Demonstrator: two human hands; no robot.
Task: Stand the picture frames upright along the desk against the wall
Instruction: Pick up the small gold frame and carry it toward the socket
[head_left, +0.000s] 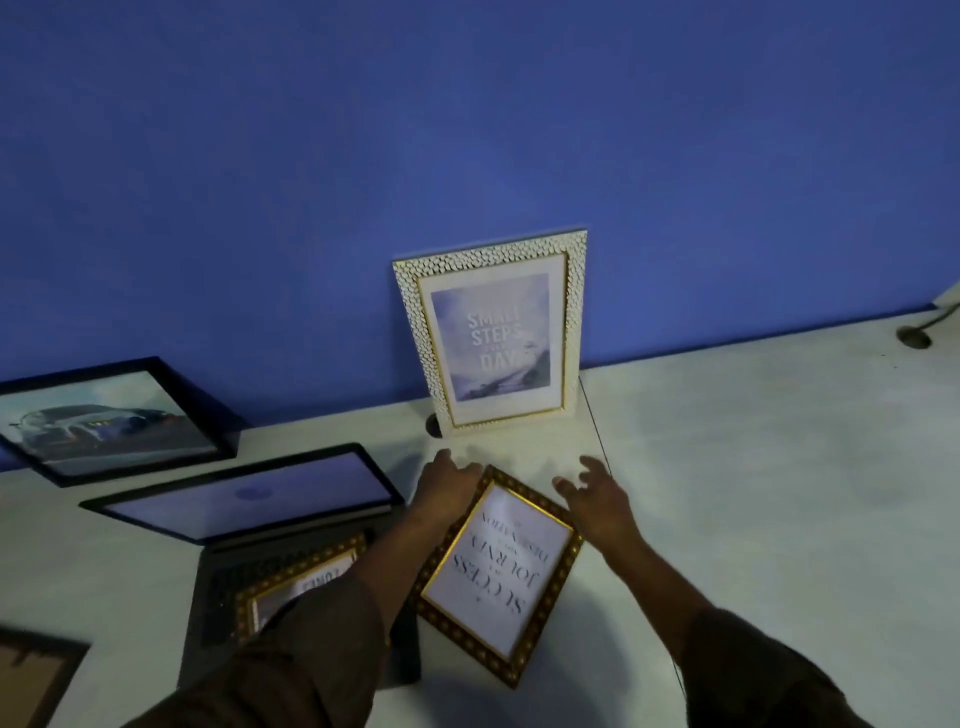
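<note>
The gold frame (498, 574) lies flat on the desk (753, 467), long axis near-left to far-right. Your left hand (447, 488) touches its far corner, grip unclear; your right hand (597, 499) hovers just right, fingers spread, holding nothing.

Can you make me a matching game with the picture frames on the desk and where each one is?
Things:
1. white frame
2. black car frame
3. gold SUCCESS frame
4. small gold frame

Places:
A. lying on the laptop keyboard
B. flat on the desk between both hands
C. upright against the wall, middle
D. leaning on the wall, far left

Pairs: 1-C, 2-D, 3-B, 4-A
</note>
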